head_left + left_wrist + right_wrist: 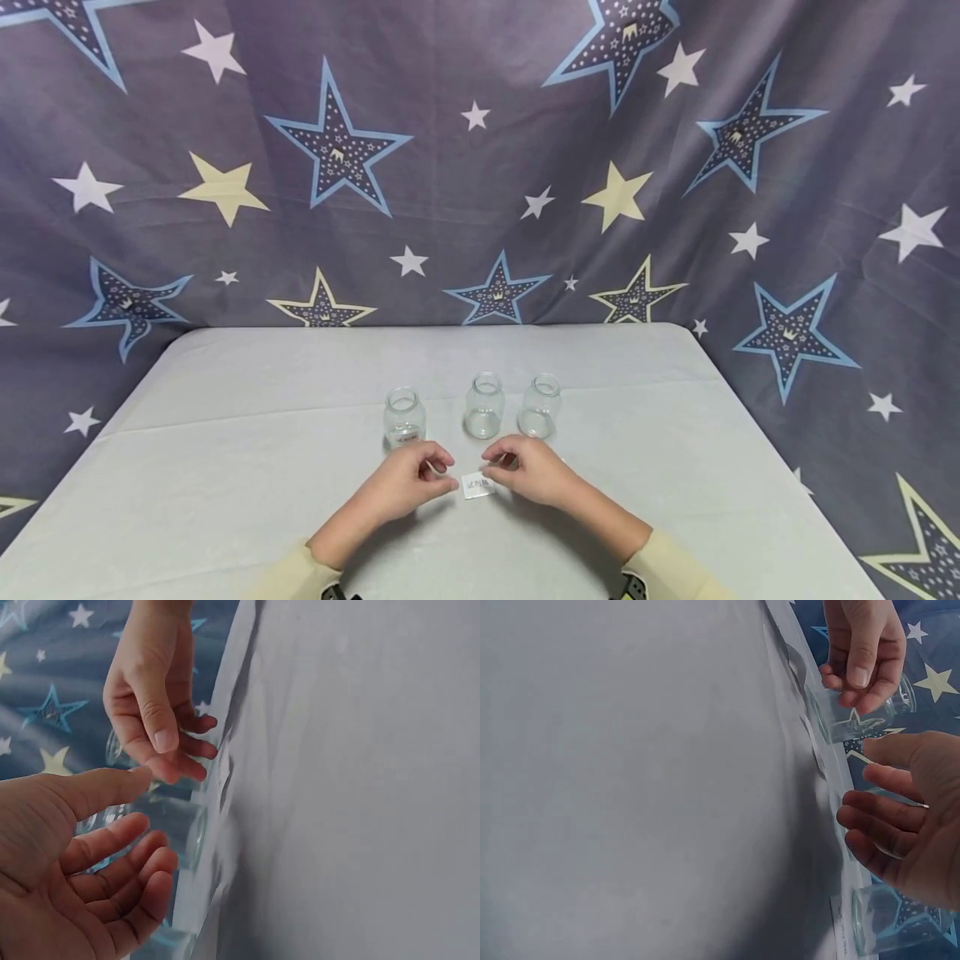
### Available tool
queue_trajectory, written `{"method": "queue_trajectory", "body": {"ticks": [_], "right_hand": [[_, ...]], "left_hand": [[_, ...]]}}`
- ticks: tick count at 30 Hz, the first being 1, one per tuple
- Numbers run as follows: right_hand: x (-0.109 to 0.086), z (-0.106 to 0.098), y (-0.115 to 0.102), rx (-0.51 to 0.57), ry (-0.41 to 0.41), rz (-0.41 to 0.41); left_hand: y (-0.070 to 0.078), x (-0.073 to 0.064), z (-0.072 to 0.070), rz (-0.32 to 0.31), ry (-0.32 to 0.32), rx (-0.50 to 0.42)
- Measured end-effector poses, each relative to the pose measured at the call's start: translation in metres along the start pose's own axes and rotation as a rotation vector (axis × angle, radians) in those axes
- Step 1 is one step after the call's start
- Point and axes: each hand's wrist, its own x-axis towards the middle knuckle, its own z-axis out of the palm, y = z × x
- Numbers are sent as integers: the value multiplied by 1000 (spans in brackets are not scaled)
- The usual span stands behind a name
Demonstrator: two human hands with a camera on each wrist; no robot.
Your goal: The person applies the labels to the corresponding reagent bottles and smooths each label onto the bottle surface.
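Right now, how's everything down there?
Left hand, right hand: loosely curled, apparently empty. Printed label between them. Three glass jars beyond, apparently not blocking.

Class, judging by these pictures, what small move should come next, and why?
Perhaps the right hand should pinch the white rectangular printed card: it lies on the white cloth-covered table beside that hand's fingers, while neither that hand nor the left hand appears to grip it.

Plain pale-yel. sleeves (678, 572) w/ blk wristbands (634, 587), L & R
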Motion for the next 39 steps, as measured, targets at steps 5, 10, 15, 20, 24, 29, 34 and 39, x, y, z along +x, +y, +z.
{"method": "queue_trajectory", "body": {"ticks": [5,10,15,20,24,29,34,39], "right_hand": [[-4,-2,3,-84,-24,-29],[-5,-2,2,-152,-54,-43],[-3,1,-1,-256,-77,-70],[0,4,-5,-357,-97,-71],[0,6,-7,-369,-109,-55],[3,6,-7,-373,-117,-39],[3,7,-7,-363,-107,-36],[1,7,-5,-318,-93,-38]], "left_hand": [[2,7,8,-7,-42,48],[2,13,14,-26,-69,95],[1,15,18,-52,-88,140],[0,16,22,-59,-80,179],[0,15,24,-49,-87,219],[1,16,24,-64,-89,228],[-1,17,24,-62,-82,219],[-2,16,23,-69,-76,193]]}}
